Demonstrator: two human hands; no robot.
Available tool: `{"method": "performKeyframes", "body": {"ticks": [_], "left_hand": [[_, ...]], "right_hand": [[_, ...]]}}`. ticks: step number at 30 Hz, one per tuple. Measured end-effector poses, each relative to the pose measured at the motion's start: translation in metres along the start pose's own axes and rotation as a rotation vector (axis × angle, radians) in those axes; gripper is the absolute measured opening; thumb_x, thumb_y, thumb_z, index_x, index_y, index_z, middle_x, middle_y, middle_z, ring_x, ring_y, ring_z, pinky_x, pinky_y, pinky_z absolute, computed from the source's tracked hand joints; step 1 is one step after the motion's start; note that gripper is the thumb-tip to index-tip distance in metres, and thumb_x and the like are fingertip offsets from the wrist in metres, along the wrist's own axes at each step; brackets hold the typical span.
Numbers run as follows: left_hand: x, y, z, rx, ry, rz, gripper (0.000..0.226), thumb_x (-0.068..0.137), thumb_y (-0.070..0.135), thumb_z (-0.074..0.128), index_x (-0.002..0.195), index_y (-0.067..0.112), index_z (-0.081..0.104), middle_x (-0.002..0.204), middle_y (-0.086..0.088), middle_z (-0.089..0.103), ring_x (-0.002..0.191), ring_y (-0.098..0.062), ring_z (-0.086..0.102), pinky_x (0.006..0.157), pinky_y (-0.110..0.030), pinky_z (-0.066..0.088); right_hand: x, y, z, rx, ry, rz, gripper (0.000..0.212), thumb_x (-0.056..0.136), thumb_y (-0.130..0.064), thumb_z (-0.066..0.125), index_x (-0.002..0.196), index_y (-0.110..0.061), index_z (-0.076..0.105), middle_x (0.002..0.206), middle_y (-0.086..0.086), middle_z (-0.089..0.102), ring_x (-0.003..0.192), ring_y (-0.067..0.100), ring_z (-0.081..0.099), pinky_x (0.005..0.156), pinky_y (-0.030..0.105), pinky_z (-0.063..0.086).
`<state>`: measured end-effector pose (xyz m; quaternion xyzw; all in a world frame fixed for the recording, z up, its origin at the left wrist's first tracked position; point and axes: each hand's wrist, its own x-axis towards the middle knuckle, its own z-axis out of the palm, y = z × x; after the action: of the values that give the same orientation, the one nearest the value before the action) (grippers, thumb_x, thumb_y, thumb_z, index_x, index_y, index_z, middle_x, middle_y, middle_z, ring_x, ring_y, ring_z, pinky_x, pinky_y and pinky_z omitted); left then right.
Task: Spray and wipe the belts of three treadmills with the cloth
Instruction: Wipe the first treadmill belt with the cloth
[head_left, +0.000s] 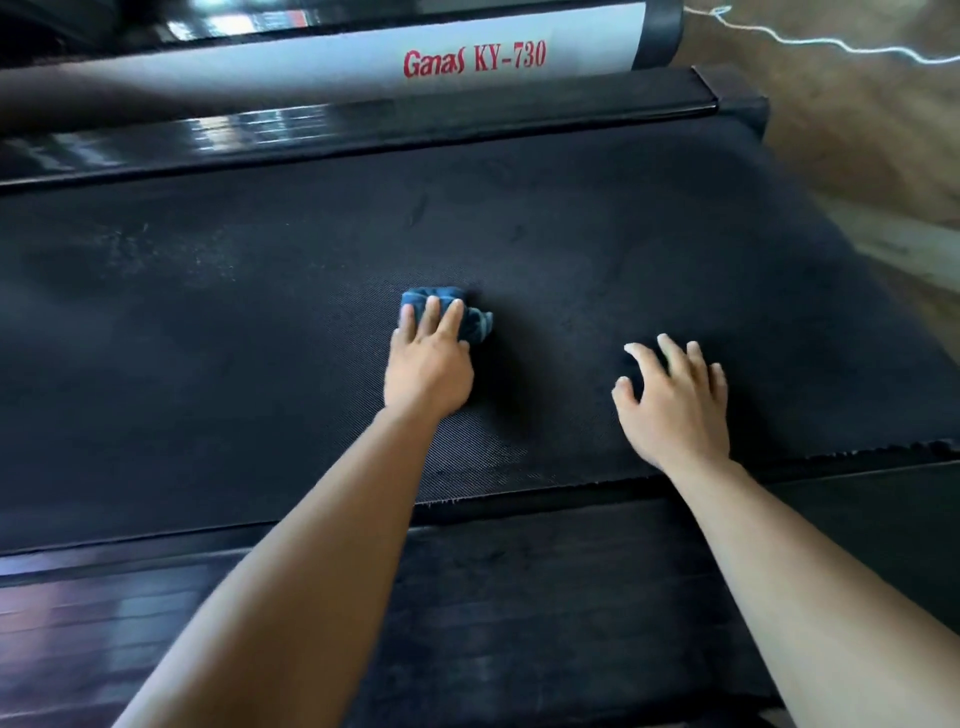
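A black textured treadmill belt (260, 322) fills the middle of the head view. On it lies a bunched dark blue cloth (475, 322). My left hand (428, 361) presses down on the cloth with straight fingers laid over it. My right hand (672, 397) rests on the belt to the right of the cloth, fingers spread and slightly bent, holding nothing. Pale specks show on the belt at the far left. No spray bottle is in view.
A glossy black side rail (363, 124) runs along the belt's far edge, with a white panel (311, 57) reading "Ganas KY-730" behind it. A dark near rail (519, 597) lies under my forearms. Brown floor (857, 119) and a white cord (831, 44) are at the right.
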<state>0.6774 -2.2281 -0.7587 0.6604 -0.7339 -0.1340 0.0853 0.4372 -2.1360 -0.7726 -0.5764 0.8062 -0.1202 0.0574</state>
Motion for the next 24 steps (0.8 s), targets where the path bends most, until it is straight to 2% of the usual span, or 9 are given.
{"method": "performKeyframes", "body": {"ticks": [5, 9, 12, 15, 17, 21, 24], "left_hand": [[-0.039, 0.051, 0.026, 0.004, -0.035, 0.264, 0.058, 0.102, 0.030, 0.042, 0.157, 0.028, 0.023, 0.166, 0.002, 0.016, 0.153, -0.028, 0.002, 0.124, -0.041, 0.009], [-0.084, 0.027, 0.024, -0.001, -0.097, 0.352, 0.058, 0.103, 0.037, 0.038, 0.157, 0.034, 0.017, 0.166, 0.008, 0.013, 0.154, -0.021, -0.003, 0.125, -0.038, 0.004], [-0.106, -0.014, 0.014, -0.031, -0.052, 0.288, 0.059, 0.097, 0.044, 0.029, 0.155, 0.033, 0.027, 0.163, 0.005, 0.022, 0.154, -0.022, 0.005, 0.123, -0.039, 0.007], [-0.100, -0.053, 0.001, -0.084, 0.001, 0.079, 0.053, 0.102, 0.030, 0.045, 0.154, 0.028, 0.033, 0.163, -0.001, 0.025, 0.153, -0.025, 0.007, 0.123, -0.044, 0.010], [-0.079, -0.064, -0.007, -0.083, 0.034, -0.026, 0.055, 0.102, 0.025, 0.048, 0.155, 0.025, 0.031, 0.164, -0.002, 0.022, 0.153, -0.027, 0.005, 0.124, -0.045, 0.011], [-0.025, -0.044, -0.008, -0.056, 0.037, -0.108, 0.056, 0.104, 0.029, 0.038, 0.157, 0.026, 0.021, 0.166, -0.001, 0.012, 0.153, -0.028, -0.003, 0.125, -0.040, 0.006], [-0.002, -0.005, 0.001, -0.009, 0.006, -0.032, 0.057, 0.104, 0.030, 0.036, 0.158, 0.023, 0.017, 0.167, -0.004, 0.010, 0.153, -0.032, -0.004, 0.124, -0.041, 0.003]], "right_hand": [[-0.001, -0.001, 0.008, 0.020, 0.027, 0.019, 0.048, 0.095, -0.036, 0.043, 0.142, -0.029, 0.041, 0.160, 0.005, 0.025, 0.149, 0.028, 0.013, 0.121, 0.049, 0.006], [0.000, 0.000, 0.010, 0.012, 0.045, 0.010, 0.048, 0.093, -0.037, 0.043, 0.141, -0.030, 0.042, 0.158, 0.005, 0.027, 0.148, 0.029, 0.015, 0.120, 0.051, 0.008], [0.000, 0.001, 0.012, 0.008, 0.071, 0.004, 0.048, 0.091, -0.038, 0.045, 0.138, -0.029, 0.045, 0.157, 0.006, 0.030, 0.147, 0.030, 0.019, 0.119, 0.053, 0.011], [0.000, 0.001, 0.013, 0.012, 0.094, 0.004, 0.047, 0.090, -0.037, 0.047, 0.136, -0.028, 0.047, 0.155, 0.007, 0.033, 0.146, 0.032, 0.023, 0.119, 0.054, 0.014], [0.000, 0.001, 0.015, 0.014, 0.101, 0.003, 0.047, 0.090, -0.036, 0.047, 0.137, -0.027, 0.048, 0.155, 0.008, 0.034, 0.146, 0.032, 0.023, 0.118, 0.055, 0.014], [0.001, 0.001, 0.014, 0.013, 0.088, 0.016, 0.047, 0.092, -0.037, 0.044, 0.138, -0.028, 0.045, 0.156, 0.007, 0.032, 0.147, 0.031, 0.020, 0.119, 0.053, 0.012], [0.000, 0.000, 0.013, 0.008, 0.080, 0.017, 0.048, 0.092, -0.037, 0.043, 0.139, -0.029, 0.044, 0.157, 0.007, 0.030, 0.148, 0.030, 0.018, 0.120, 0.052, 0.011]]}}
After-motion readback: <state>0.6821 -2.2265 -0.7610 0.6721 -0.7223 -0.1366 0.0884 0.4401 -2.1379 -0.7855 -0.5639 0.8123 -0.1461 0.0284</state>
